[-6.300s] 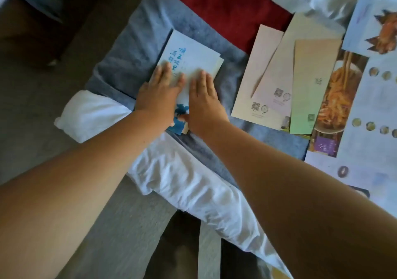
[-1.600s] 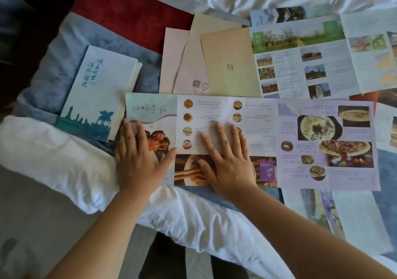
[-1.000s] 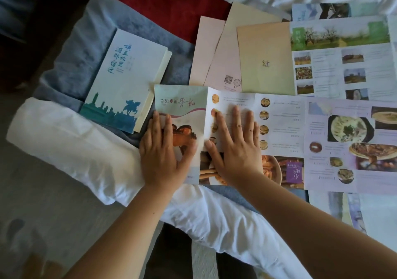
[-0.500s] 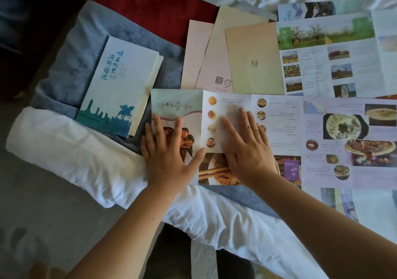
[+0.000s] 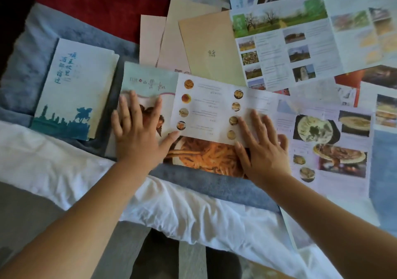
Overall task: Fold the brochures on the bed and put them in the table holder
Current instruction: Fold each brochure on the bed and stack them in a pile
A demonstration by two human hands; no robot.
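Observation:
A long food brochure [image 5: 206,107] lies unfolded across the bed in front of me. My left hand [image 5: 139,134] presses flat on its leftmost panel, fingers spread. My right hand [image 5: 261,147] lies flat further right, over the panel with round food pictures and the noodle photo. To the left lies a folded white brochure with blue writing and a blue skyline [image 5: 75,89]. Three plain folded brochures [image 5: 206,49] in pink, beige and yellow-green fan out behind. The table holder is out of view.
More unfolded brochures lie at the right: a landscape one [image 5: 290,40] and others under the food brochure's edge [image 5: 382,115]. Below them are a grey-blue blanket [image 5: 214,182], a red blanket [image 5: 103,6] and the white sheet at the bed's edge [image 5: 171,210]. The floor lies below.
My right hand has slid to the right along the food brochure, away from my left hand, which stays pressed on the left panel. Earlier both hands pressed the blue-and-white brochure flat.

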